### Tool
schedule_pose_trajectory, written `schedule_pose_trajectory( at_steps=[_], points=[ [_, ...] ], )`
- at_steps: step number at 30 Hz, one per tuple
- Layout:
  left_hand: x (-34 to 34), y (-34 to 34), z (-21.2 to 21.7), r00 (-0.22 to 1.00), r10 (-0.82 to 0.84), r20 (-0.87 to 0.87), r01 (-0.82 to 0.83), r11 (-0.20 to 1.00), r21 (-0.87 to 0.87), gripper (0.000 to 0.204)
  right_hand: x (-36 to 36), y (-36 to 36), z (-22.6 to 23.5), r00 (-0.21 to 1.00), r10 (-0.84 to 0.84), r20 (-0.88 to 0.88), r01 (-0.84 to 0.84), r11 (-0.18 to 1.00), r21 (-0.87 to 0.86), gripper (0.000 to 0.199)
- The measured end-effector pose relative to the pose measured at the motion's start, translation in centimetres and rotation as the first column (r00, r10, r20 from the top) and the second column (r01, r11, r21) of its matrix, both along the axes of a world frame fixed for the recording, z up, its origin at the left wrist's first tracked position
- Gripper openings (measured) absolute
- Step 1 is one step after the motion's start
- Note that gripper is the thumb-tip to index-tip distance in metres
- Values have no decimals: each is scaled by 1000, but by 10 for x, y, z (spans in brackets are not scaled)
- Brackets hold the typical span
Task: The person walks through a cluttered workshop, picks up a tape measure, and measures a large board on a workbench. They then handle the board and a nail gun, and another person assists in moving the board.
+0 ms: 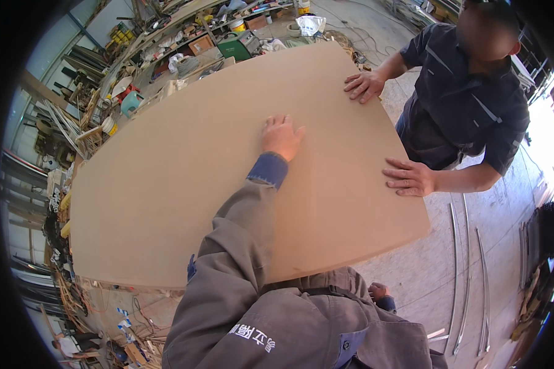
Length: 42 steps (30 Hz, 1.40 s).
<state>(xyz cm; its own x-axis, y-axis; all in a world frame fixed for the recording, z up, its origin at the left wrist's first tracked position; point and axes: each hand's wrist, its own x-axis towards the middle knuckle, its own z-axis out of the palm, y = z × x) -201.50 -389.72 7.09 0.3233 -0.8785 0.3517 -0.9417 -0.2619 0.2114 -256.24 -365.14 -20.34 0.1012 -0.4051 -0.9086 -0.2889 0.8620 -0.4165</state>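
Note:
A large, flat tan board [166, 172] spreads in front of me at about waist height. My left hand [281, 136] lies on its upper face near the middle, palm down with the thumb apart, holding nothing. Low at my right side, past the board's near edge, is my right hand [378, 291]; it is small and shaded, so its fingers cannot be made out. Across the right edge stands a co-worker in dark clothes [461, 98]. That person's two hands rest on the board, one at the far right corner [364, 86], the other nearer me [409, 177].
Beyond the board, a cluttered bench holds a green machine [237, 46], buckets and scraps. Long metal strips [453, 270] lie on the concrete floor at right. Stacked lengths of material [24, 184] line the left wall. Another person [71, 344] is at lower left, near cables.

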Motion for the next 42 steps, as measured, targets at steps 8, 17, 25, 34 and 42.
schedule_pose_trajectory(
  at_steps=[8,17,25,34,42],
  points=[
    [-41,-26,3,1000,-22,-4,22,998,52,58,-31,19,-6,999,-13,-43,13,1000,-10,19],
    [-41,-25,8,994,-105,-22,106,993,51,50,-74,-2,-42,996,-80,49,75,993,89,23],
    [-51,-9,18,997,-72,-16,73,995,67,51,-80,-36,-42,1000,-26,14,26,998,60,32],
    [-40,-20,35,993,-46,-110,71,970,232,49,-107,-28,-55,999,-9,35,7,998,59,32],
    [-45,-22,25,970,14,-243,15,993,116,61,-112,-37,-45,1000,14,16,-14,999,39,27]
  ],
)
